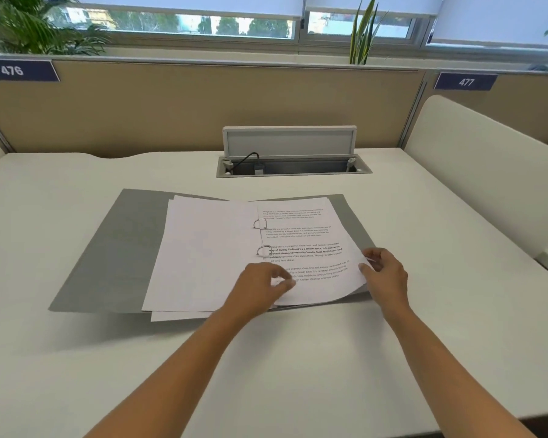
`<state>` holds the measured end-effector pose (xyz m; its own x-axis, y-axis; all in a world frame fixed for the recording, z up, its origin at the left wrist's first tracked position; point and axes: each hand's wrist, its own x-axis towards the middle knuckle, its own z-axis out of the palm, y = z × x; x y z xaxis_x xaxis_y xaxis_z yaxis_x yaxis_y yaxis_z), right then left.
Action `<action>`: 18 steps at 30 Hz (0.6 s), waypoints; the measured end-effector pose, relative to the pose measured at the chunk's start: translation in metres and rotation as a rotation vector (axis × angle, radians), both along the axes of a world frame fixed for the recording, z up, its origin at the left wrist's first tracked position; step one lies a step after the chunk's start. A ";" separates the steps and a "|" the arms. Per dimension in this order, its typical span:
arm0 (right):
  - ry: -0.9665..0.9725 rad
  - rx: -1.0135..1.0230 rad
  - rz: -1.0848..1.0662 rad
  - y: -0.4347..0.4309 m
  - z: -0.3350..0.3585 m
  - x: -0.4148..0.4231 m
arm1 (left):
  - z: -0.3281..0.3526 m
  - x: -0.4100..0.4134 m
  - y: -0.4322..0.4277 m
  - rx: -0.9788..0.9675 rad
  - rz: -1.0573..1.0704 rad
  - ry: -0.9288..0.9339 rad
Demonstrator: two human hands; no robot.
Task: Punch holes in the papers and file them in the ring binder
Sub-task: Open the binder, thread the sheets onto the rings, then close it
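The binder [108, 248] lies open on the tabletop [76, 368], papers [203, 267] on its rings [261, 223]. The right grip [385, 273] pinches the top page's [307, 245] edge; the left grip [261, 286] sits curled on it (pinching or not, I cannot tell). A hard pull could rip the holes.

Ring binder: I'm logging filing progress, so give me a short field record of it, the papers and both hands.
ring binder: grey, open flat on the desk
rings: two, sheets threaded on them
printed sheet: right side, near corner lifted
blank sheets: left side
left hand: on printed sheet, grip unclear
right hand: pinches printed sheet's right edge
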<state>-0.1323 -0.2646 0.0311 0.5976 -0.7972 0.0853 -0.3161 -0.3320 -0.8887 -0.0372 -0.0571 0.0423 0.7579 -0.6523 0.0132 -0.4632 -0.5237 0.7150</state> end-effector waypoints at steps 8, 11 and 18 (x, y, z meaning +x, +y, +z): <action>-0.182 -0.059 0.149 0.029 0.009 0.006 | 0.020 0.003 -0.053 -0.308 0.114 0.601; -0.171 -0.136 0.242 0.042 0.010 0.007 | 0.023 0.003 -0.067 -0.339 0.183 0.657; -0.094 -0.264 0.369 0.060 0.005 0.008 | 0.025 0.006 -0.076 -0.338 0.276 0.576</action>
